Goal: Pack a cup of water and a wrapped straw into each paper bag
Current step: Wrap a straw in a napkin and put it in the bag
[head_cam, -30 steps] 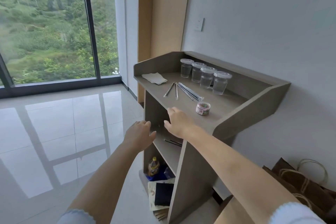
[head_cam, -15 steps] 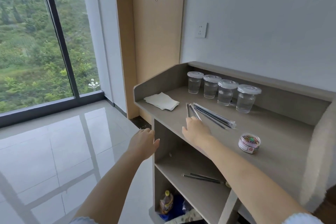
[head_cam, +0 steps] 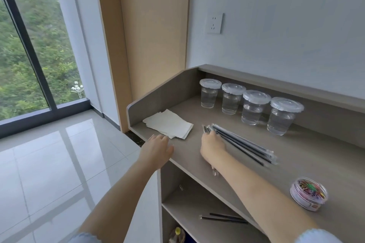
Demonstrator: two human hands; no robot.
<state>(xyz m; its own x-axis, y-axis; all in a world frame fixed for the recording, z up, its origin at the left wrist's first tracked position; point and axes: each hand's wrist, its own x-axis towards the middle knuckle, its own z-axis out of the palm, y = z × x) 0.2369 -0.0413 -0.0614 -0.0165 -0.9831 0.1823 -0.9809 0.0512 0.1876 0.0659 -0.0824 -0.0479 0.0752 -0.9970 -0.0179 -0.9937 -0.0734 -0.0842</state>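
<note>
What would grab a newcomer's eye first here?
Four lidded cups of water in a row at the back of the desk. In front of them, the right hand rests on the wrapped straws; the left hand hovers near the napkins.

The right hand (head_cam: 212, 147) covers the near ends of the wrapped straws (head_cam: 243, 144), so its grip cannot be told. Their far ends, right of that hand, are blurred. Below both hands, a bottle (head_cam: 177, 234) is cut off by the bottom edge.
</note>
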